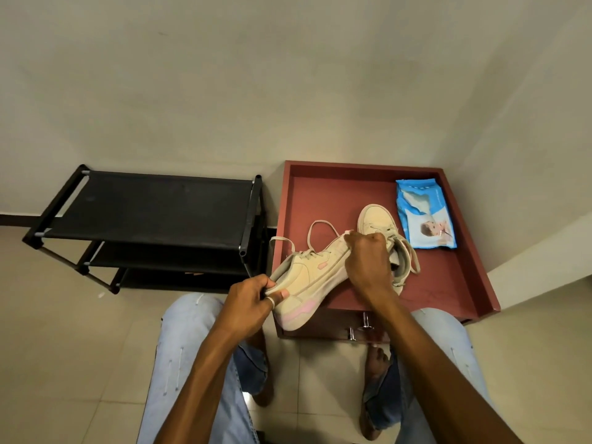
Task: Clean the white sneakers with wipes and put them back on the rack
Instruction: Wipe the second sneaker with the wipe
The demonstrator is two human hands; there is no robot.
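I hold one white sneaker (312,277) with pink patches tilted above the front of a red-brown cabinet top (320,193). My left hand (251,302) grips its heel end. My right hand (368,261) is curled tightly over its toe end; whether a wipe is under the fingers I cannot tell. The second white sneaker (381,222) lies on the cabinet top behind my right hand, partly hidden by it. A blue pack of wipes (424,216) lies at the back right of the cabinet top. The black shoe rack (153,206) stands to the left.
The cabinet has a raised rim and metal drawer handles (358,328) at its front. Walls close in behind and to the right. My knees in light jeans and my bare feet are on the tiled floor below.
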